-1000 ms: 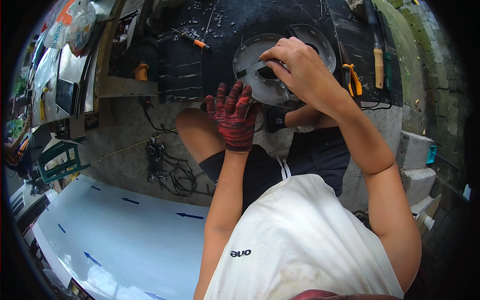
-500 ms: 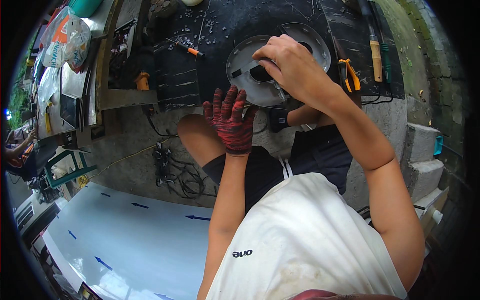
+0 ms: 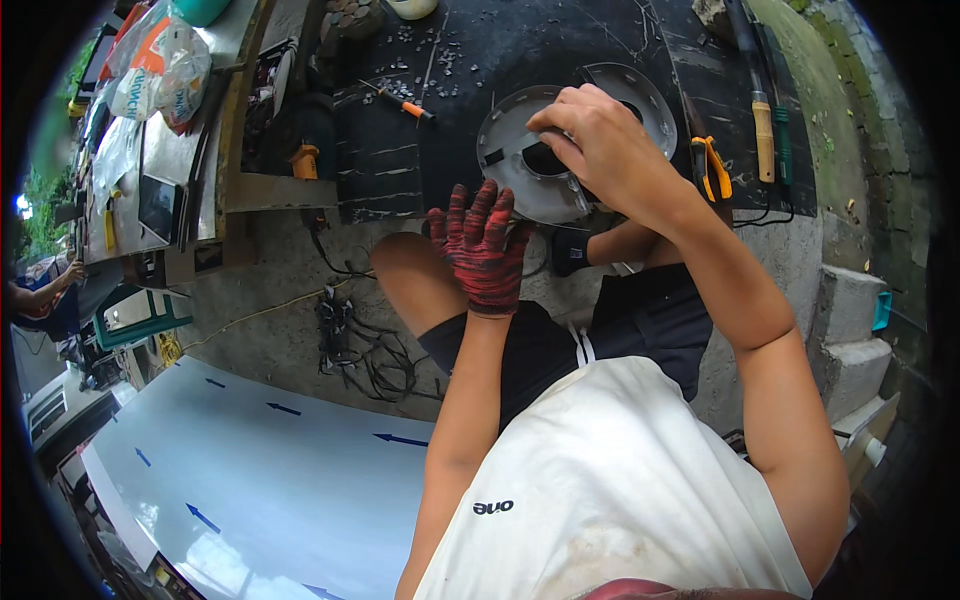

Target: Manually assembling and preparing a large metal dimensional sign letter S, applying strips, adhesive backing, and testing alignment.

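Observation:
A curved grey sheet-metal piece with rounded ends and small tabs along its edges lies flat on the black, white-veined work surface. Over its middle hovers my bare right hand, thumb and fingers curled together; whatever is in them is hidden from above. My left hand wears a red and black knit glove. Its fingers are spread, palm down, beside the near left edge of the metal, and nothing shows in its grasp. I cannot tell whether the fingertips touch the piece.
An orange-handled screwdriver and scattered metal bits lie farther left. Orange-handled pliers and a wooden-handled tool are at right. Tangled black cables lie on the floor near a pale panel. Another person's arm shows far left.
The whole view has shifted a little, so the scene sits slightly farther right and lower. Both hands keep nearly the same pose over and beside the metal piece.

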{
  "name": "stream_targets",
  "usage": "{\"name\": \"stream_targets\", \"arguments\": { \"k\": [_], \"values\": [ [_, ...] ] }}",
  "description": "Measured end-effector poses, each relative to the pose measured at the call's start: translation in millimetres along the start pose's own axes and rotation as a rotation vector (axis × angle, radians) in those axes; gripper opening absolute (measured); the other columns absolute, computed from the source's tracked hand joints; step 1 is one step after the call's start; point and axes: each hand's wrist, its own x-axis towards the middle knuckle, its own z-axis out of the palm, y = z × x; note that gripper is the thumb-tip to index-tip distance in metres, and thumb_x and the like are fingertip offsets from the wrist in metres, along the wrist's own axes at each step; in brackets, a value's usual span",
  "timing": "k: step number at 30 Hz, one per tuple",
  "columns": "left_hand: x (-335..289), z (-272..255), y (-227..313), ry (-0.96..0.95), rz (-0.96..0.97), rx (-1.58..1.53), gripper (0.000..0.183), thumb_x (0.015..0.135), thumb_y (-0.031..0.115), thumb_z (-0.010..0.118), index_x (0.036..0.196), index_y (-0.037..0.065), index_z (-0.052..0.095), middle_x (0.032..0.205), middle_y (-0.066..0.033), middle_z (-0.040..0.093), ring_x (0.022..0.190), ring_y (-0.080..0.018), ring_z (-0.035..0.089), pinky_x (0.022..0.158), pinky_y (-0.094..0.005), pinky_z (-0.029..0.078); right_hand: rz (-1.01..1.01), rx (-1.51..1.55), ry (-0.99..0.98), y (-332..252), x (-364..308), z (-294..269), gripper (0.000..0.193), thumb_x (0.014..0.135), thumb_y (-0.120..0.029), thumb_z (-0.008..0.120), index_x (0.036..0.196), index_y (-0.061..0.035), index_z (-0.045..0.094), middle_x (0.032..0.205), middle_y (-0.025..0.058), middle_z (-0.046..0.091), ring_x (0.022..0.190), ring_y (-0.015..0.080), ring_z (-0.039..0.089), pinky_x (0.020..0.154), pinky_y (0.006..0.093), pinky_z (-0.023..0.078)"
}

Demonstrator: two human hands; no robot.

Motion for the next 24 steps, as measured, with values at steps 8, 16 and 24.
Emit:
{"name": "stream_targets", "arguments": {
  "k": [8, 16, 24],
  "values": [
    [-1.2, 1.0, 0.5, 0.013, -0.022, -0.038, 0.076, 0.071, 0.031, 0.094, 0.141, 0.029, 0.068, 0.152, 0.0039, 0.064, 0.148, -0.0300, 0.052, 0.127, -0.0606, 0.027, -0.001, 0.038, 0.067, -14.7, 33.7, -54.0, 0.018, 0.098, -0.005, 0.070, 0.114, 0.0012, 0.077, 0.098, 0.0119, 0.072, 0.092, 0.0257, 0.068, 0.085, 0.0358, 0.053],
    [-1.4, 0.5, 1.3, 0.020, -0.030, -0.024, 0.070, 0.079, 0.040, 0.088, 0.144, 0.031, 0.065, 0.156, 0.0051, 0.060, 0.146, -0.0309, 0.054, 0.127, -0.0618, 0.027, -0.150, -0.061, 0.340, -19.9, 164.1, -69.0, 0.022, 0.100, -0.014, 0.069, 0.115, -0.0020, 0.079, 0.109, 0.0202, 0.078, 0.100, 0.0364, 0.076, 0.091, 0.0429, 0.058],
    [-4.3, 7.8, 3.3, 0.090, -0.013, -0.050, 0.066, 0.081, 0.039, 0.085, 0.144, 0.028, 0.066, 0.158, 0.0025, 0.058, 0.151, -0.0302, 0.048, 0.129, -0.0603, 0.025, -0.104, -0.279, 0.239, 52.9, 260.4, 1.8, 0.026, 0.097, -0.023, 0.066, 0.111, -0.0057, 0.080, 0.116, 0.0192, 0.078, 0.115, 0.0389, 0.071, 0.099, 0.0501, 0.055]
  ]
}}
